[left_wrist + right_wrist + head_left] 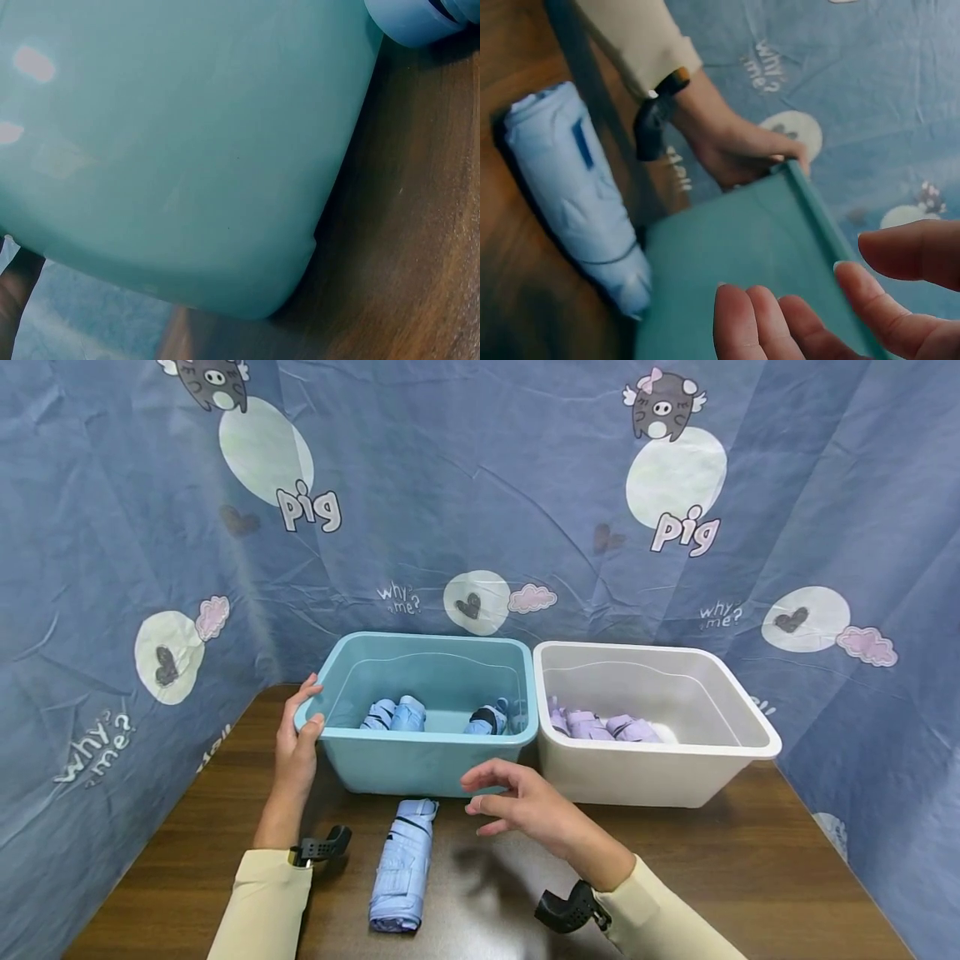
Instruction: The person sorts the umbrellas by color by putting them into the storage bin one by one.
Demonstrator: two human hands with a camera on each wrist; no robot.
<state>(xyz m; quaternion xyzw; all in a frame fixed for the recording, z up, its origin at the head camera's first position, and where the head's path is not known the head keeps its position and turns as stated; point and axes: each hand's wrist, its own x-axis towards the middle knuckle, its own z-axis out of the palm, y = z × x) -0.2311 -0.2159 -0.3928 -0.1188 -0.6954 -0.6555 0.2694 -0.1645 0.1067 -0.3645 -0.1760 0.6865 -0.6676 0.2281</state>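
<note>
My left hand point(296, 752) grips the left rim of a teal plastic bin point(412, 764), thumb near the front corner. In the left wrist view the bin's wall point(187, 150) fills most of the picture. On the table before the bin lies a light-blue rolled bundle point(403, 868) with thin dark bands, long side pointing toward the bin. My right hand point(528, 806) hovers to the right of that bundle, fingers loosely bent and holding nothing. Inside the teal bin, blue rolls point(408, 714) lie at the left and a dark-banded blue roll point(487, 718) at the right.
A white bin point(637, 781) stands against the teal one on its right, with several purple rolls point(588, 725) inside. Both bins sit toward the back of the brown wooden table point(750, 852). Behind them hangs a blue printed cloth point(480, 510).
</note>
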